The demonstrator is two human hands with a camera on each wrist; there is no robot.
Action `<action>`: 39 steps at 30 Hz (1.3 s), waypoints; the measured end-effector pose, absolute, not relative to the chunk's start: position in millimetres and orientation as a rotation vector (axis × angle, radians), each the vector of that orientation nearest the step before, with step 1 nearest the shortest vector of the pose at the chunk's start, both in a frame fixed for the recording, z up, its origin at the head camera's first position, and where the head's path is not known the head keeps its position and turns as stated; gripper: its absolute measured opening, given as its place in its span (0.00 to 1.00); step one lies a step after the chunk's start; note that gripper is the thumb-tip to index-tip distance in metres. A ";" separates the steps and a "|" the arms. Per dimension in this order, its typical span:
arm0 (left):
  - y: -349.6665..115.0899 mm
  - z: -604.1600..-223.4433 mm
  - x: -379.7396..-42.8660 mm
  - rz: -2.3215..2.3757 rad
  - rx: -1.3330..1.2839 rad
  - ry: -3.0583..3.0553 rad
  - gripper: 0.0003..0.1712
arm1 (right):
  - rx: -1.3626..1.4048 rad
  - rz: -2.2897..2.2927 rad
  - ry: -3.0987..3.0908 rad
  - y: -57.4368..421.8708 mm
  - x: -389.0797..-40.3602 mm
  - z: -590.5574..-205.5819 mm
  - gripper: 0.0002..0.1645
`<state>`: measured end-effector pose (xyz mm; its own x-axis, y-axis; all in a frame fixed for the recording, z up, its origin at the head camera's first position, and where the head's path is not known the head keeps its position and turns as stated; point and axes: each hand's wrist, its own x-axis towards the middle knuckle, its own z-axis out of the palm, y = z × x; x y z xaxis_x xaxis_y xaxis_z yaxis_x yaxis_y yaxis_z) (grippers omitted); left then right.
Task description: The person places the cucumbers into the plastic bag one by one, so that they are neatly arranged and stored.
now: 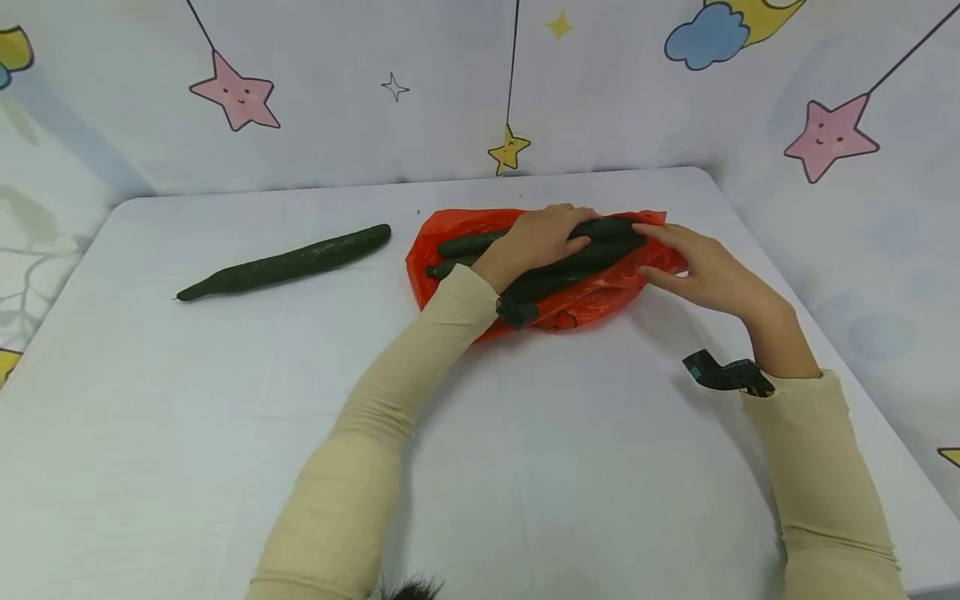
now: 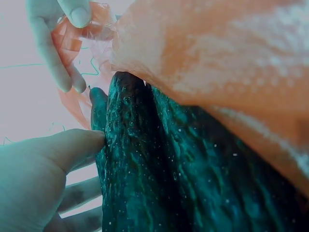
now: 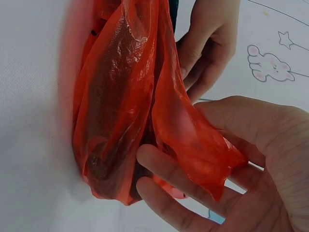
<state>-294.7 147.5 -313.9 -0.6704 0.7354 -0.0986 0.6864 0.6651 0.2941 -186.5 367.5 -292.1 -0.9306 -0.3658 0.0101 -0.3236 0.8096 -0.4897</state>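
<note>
Several dark green cucumbers [image 1: 555,271] lie side by side in a red plastic bag [image 1: 600,304]. My left hand [image 1: 536,242] reaches over them. In the left wrist view its thumb presses the side of one cucumber [image 2: 128,145], and its other fingers pass behind that cucumber, partly hidden. At the bag's right end, my right hand [image 1: 705,267] has its thumb and fingers around the bag's edge. The right wrist view shows a loose red flap of the bag [image 3: 193,145] between that thumb and fingers.
Another cucumber [image 1: 292,262] lies apart on the white-covered table [image 1: 187,433], left of the bag. Behind the table hangs a white backdrop [image 1: 450,100] printed with stars and clouds. A small dark device [image 1: 727,375] sits at the right wrist.
</note>
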 end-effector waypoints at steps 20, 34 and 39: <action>126.5 -312.3 -290.1 0.406 1.131 2.669 0.30 | -0.572 -0.758 2.909 367.0 -187.2 -291.7 0.37; 111.4 -312.7 -280.6 0.411 1.202 2.664 0.27 | -0.566 -0.735 2.911 367.1 -188.0 -292.1 0.37; 102.9 -311.5 -276.8 0.414 1.226 2.657 0.25 | -0.564 -0.739 2.907 367.5 -188.8 -293.2 0.37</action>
<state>-276.8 102.9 -311.5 -0.6414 0.7654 -0.0516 0.7134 0.6199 0.3268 -188.8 367.5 -293.2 -0.9278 -0.3730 0.0044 -0.3298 0.8147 -0.4770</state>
